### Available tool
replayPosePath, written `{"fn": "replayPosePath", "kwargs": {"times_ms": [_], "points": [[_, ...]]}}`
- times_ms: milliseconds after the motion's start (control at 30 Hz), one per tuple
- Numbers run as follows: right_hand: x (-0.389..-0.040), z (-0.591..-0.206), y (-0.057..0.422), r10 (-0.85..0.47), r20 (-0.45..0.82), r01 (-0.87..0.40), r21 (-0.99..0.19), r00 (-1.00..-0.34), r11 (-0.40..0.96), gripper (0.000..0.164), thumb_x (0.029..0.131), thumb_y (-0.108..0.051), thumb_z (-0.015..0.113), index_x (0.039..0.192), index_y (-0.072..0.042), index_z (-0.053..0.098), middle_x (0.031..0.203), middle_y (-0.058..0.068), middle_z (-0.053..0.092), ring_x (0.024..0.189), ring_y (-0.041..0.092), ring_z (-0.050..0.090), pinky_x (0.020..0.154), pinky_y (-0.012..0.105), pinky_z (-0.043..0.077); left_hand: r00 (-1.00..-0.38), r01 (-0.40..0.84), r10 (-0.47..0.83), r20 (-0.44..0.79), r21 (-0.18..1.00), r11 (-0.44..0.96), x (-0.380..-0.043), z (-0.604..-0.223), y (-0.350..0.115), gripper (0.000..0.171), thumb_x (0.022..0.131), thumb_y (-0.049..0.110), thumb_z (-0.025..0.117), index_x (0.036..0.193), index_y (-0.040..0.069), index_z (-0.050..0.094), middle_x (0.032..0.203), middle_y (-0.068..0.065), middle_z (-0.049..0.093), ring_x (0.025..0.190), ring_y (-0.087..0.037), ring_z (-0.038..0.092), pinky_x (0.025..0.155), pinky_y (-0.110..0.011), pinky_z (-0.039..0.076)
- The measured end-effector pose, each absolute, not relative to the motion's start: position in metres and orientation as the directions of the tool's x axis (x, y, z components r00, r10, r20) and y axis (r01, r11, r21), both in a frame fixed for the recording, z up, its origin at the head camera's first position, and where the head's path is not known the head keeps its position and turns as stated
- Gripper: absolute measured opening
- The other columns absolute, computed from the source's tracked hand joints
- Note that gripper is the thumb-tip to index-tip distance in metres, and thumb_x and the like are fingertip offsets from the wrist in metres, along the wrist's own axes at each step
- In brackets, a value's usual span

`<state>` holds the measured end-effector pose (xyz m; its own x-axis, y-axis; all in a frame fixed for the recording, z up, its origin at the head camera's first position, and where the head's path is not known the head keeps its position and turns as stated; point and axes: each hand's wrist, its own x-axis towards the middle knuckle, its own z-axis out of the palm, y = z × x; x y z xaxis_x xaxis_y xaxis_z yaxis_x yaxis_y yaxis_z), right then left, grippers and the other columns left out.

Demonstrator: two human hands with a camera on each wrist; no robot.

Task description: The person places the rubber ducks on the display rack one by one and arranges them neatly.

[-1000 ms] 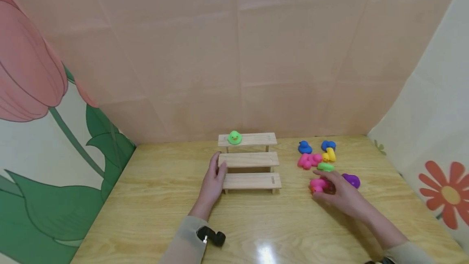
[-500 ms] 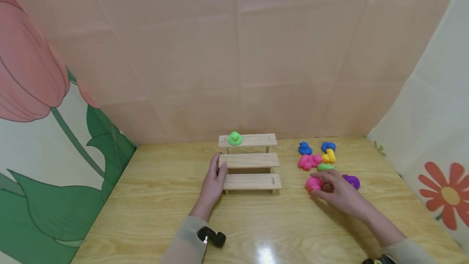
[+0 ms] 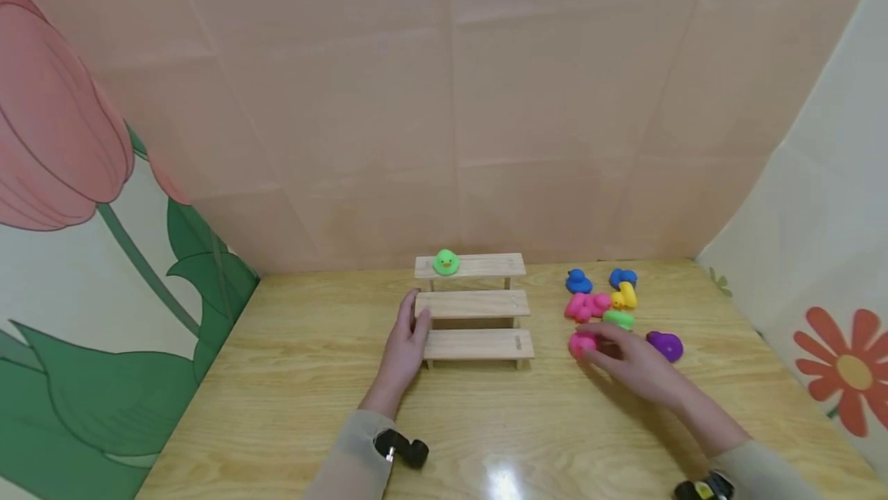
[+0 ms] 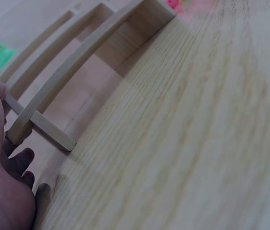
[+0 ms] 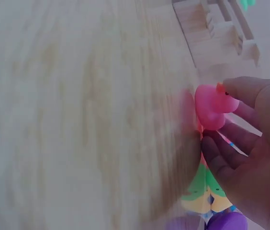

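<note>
My left hand (image 3: 404, 334) holds the left end of a three-tier wooden stand (image 3: 475, 303), with its thumb at the front; in the left wrist view, fingers curl behind the boards. A green rubber duck (image 3: 446, 262) sits upright at the left of the top tier. To the right of the stand, my right hand (image 3: 634, 361) pinches a pink rubber duck (image 3: 581, 343) low at the table. The right wrist view shows the thumb at the head of this pink duck (image 5: 210, 108) and fingers behind it. The hand partly hides the duck in the head view.
Behind the right hand lie blue ducks (image 3: 579, 281), pink ducks (image 3: 586, 306), a yellow duck (image 3: 624, 296) and a green duck (image 3: 619, 320). A purple duck (image 3: 665, 346) lies right of the hand. A papered wall (image 3: 444, 138) closes off the table's back.
My right hand has shifted left with the pink duck, towards the stand and away from the purple duck. My left hand keeps its hold on the stand.
</note>
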<state>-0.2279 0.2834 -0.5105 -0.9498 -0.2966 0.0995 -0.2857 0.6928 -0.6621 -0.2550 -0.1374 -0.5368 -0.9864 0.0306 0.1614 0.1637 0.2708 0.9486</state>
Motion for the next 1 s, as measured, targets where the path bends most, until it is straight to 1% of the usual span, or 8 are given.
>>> {"fn": "replayPosePath", "kwargs": {"times_ms": [67,133,200,267,400,633,833,1000], "points": [[-0.229,-0.512,0.281,-0.308,0.118,-0.308,-0.645,-0.944,0.699,0.043,0.108,-0.033,0.076,0.145,-0.012,0.070,0.134,0.007,0.073,0.124,0.033,0.070,0.104,0.056,0.060,-0.987,0.162,0.030,0.160,0.949,0.272,-0.255,-0.537,-0.137,0.063,0.116,0.061,0.046,0.173,0.038,0.030,0.177,-0.006,0.036,0.159,-0.033,0.039,0.128,-0.055,0.036],[-0.230,-0.512,0.280,-0.321,0.133,-0.329,-0.636,-0.938,0.698,0.043,0.106,-0.031,0.080,0.143,-0.011,0.071,0.132,0.005,0.073,0.121,0.030,0.069,0.102,0.050,0.061,-0.987,0.157,0.030,0.155,0.949,0.272,-0.255,-0.537,-0.137,0.063,0.116,0.061,0.046,0.173,0.039,0.030,0.177,-0.004,0.036,0.160,-0.032,0.038,0.128,-0.054,0.036],[-0.230,-0.513,0.278,-0.327,0.146,-0.342,-0.632,-0.934,0.696,0.046,0.102,-0.029,0.084,0.142,-0.010,0.071,0.132,0.005,0.071,0.119,0.027,0.068,0.100,0.046,0.061,-0.987,0.159,0.032,0.157,0.950,0.270,-0.256,-0.538,-0.137,0.063,0.116,0.060,0.046,0.173,0.039,0.030,0.177,-0.004,0.036,0.160,-0.031,0.038,0.128,-0.054,0.036],[-0.230,-0.514,0.277,-0.325,0.152,-0.345,-0.631,-0.934,0.695,0.050,0.099,-0.027,0.088,0.142,-0.009,0.071,0.132,0.006,0.070,0.118,0.027,0.066,0.099,0.045,0.061,-0.987,0.159,0.033,0.156,0.951,0.266,-0.256,-0.538,-0.137,0.063,0.116,0.060,0.046,0.173,0.040,0.030,0.177,-0.003,0.036,0.160,-0.030,0.038,0.129,-0.053,0.036],[-0.231,-0.515,0.275,-0.313,0.153,-0.337,-0.624,-0.937,0.705,0.055,0.095,-0.024,0.092,0.143,-0.008,0.071,0.133,0.010,0.067,0.117,0.028,0.066,0.098,0.048,0.060,-0.986,0.164,0.033,0.161,0.951,0.263,-0.255,-0.539,-0.137,0.062,0.116,0.061,0.046,0.172,0.041,0.030,0.176,-0.003,0.038,0.159,-0.030,0.039,0.129,-0.054,0.036],[-0.232,-0.518,0.272,-0.277,0.136,-0.300,-0.614,-0.951,0.730,0.052,0.094,-0.020,0.093,0.140,-0.007,0.071,0.131,0.013,0.063,0.111,0.028,0.066,0.094,0.048,0.061,-0.987,0.160,0.030,0.158,0.951,0.266,-0.256,-0.539,-0.137,0.062,0.115,0.062,0.046,0.172,0.041,0.030,0.176,-0.003,0.038,0.159,-0.031,0.039,0.128,-0.054,0.036],[-0.233,-0.518,0.271,-0.262,0.127,-0.283,-0.611,-0.957,0.739,0.051,0.095,-0.022,0.092,0.139,-0.008,0.072,0.130,0.014,0.064,0.112,0.031,0.066,0.095,0.054,0.062,-0.987,0.160,0.022,0.160,0.949,0.271,-0.256,-0.539,-0.137,0.062,0.115,0.062,0.046,0.172,0.042,0.031,0.177,-0.002,0.037,0.159,-0.032,0.038,0.129,-0.055,0.035],[-0.234,-0.518,0.270,-0.269,0.141,-0.297,-0.611,-0.953,0.734,0.056,0.094,-0.020,0.092,0.142,-0.004,0.067,0.129,0.012,0.066,0.110,0.028,0.067,0.095,0.050,0.062,-0.987,0.160,0.023,0.160,0.949,0.272,-0.256,-0.537,-0.136,0.061,0.116,0.061,0.046,0.172,0.041,0.031,0.177,-0.004,0.036,0.159,-0.033,0.040,0.128,-0.057,0.037]]}}
